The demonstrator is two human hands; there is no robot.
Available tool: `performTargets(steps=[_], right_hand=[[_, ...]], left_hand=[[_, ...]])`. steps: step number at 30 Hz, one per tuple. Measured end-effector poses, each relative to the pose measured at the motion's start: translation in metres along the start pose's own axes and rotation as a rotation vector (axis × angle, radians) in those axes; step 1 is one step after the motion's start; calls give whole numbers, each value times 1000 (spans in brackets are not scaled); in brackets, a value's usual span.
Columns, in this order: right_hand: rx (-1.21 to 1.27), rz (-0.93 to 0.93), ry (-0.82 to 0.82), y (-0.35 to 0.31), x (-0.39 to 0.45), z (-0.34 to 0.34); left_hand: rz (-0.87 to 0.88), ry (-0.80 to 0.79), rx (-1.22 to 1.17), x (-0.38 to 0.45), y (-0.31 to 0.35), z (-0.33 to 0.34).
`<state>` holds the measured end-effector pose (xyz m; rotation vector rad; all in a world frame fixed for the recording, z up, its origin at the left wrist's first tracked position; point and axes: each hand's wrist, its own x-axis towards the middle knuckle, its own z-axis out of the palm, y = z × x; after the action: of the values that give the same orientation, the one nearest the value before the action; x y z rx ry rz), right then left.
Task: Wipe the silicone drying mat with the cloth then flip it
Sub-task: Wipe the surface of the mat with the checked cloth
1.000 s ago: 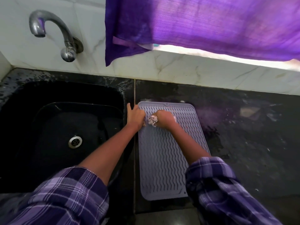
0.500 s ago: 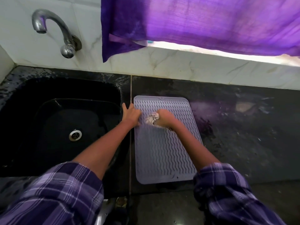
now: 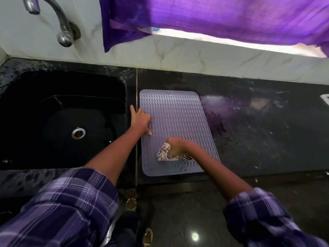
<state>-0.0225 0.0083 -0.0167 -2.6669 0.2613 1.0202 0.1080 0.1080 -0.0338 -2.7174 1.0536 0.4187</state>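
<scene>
While both hands work on the counter, the head view shows the following.

Mat: the grey silicone drying mat lies flat on the black countertop, wavy ribs facing up, its left edge just beside the seam that runs next to the sink.

Left hand: the left hand presses down at the mat's 9 o'clock edge, fingers spread open and flat, thumb tip on the ribs, one finger reaching past the edge toward 11 o'clock.

Right hand: the right hand sits toward the mat's 6 o'clock end, fingers curled closed around the cloth, pushing it against the ribs.

Cloth: white with dark pattern, bunched, spilling out to the left of the fist and under it, touching the mat.

Sleeves: purple plaid, rolled up on both forearms.

Sink: black basin at 9 o'clock from the mat, with a metal drain.

Tap: a chrome tap on the marble wall at 11 o'clock.

Curtain: a purple curtain hangs at 12 o'clock.
</scene>
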Motion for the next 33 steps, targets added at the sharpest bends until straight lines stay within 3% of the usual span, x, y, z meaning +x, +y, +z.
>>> performTargets(steps=[2, 5, 7, 12, 17, 19, 22, 25, 27, 30, 32, 33], right_hand=[[78, -48, 17, 2, -5, -7], [149, -22, 331, 6, -3, -16], [83, -10, 441, 0, -2, -6], [-122, -61, 341, -21, -15, 34], [-180, -94, 49, -11, -42, 36], [-155, -116, 144, -13, -39, 21], [-231, -126, 437, -26, -29, 20], [-281, -92, 341, -33, -21, 46], [-111, -139, 189, -19, -23, 45], [558, -144, 159, 19, -36, 24], [976, -106, 283, 36, -46, 11], [1170, -100, 299, 42, -48, 6]], left_hand=[[-20, 18, -9, -7, 3, 1], [-76, 25, -76, -21, 10, 6], [-93, 4, -98, -32, 15, 13], [-95, 46, -99, -41, 19, 28], [-108, 21, -48, -44, 23, 25], [-103, 36, -48, -46, 22, 25], [-102, 79, -56, -48, 23, 28], [-97, 76, -35, -48, 24, 29], [-93, 74, -41, -45, 22, 31], [-33, 125, -261, -44, 21, 30], [-28, 183, -750, -45, 24, 23], [-45, 134, -1075, -48, 28, 17]])
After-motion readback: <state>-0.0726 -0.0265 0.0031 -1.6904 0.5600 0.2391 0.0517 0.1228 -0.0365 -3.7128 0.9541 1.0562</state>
